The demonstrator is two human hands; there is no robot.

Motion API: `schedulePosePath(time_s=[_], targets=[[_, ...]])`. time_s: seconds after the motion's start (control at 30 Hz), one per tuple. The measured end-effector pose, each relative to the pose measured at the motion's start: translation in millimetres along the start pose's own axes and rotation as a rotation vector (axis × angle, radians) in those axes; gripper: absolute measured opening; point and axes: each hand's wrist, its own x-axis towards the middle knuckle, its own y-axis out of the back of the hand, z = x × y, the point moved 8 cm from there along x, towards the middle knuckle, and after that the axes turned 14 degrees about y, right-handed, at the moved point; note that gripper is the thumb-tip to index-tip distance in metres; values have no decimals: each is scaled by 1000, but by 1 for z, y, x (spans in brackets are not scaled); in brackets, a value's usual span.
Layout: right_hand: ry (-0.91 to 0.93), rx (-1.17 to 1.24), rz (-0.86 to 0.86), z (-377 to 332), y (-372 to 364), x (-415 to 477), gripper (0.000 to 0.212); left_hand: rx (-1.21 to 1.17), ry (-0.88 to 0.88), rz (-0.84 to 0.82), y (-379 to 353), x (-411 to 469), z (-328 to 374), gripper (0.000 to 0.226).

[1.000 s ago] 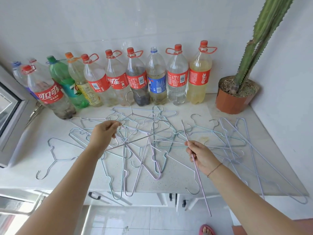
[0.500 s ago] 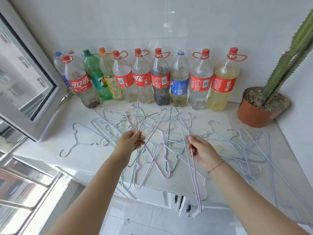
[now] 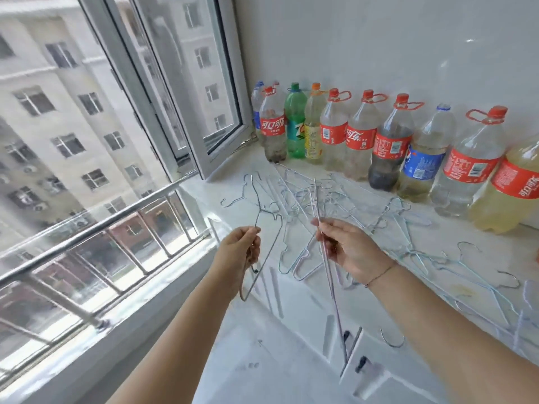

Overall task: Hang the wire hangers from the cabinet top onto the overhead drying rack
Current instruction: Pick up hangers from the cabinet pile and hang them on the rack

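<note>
My left hand [image 3: 242, 246] grips a grey wire hanger [image 3: 264, 237], lifted off the cabinet top, its hook pointing up and away. My right hand [image 3: 347, 252] pinches a pale purple wire hanger [image 3: 335, 304], seen almost edge-on and running from above the pile down past the cabinet front. Several more wire hangers [image 3: 388, 220] lie tangled on the white cabinet top [image 3: 472, 237] behind both hands. The overhead drying rack is out of view.
A row of large plastic drink bottles [image 3: 390, 144] lines the tiled wall behind the hangers. An open window sash [image 3: 210, 112] and a metal railing [image 3: 96, 225] stand to the left. Cabinet doors with dark handles [image 3: 361, 363] sit below the top.
The view has swung left toward the window. Both hands have lifted their hangers clear of the pile and drawn back from the cabinet top.
</note>
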Motion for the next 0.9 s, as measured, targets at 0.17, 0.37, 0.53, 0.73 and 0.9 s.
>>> schedulePosePath(time_s=[0.17,0.37,0.53,0.73,0.9], targets=[[-33,-20,-253,9,-100,-30,22,-108,-86,140,83,-72,1,7],[-122,10,-521,32,-239,-98,20,-139,-185,352,204,-172,2,11],[-179,53,-718,44,-356,-182,21,-216,-295,508,305,-285,-2,7],[-226,95,-934,69,-485,-314,24,-310,-367,663,415,-434,-33,9],[-260,119,-1068,92,-576,-426,23,-357,-419,814,494,-564,-65,12]])
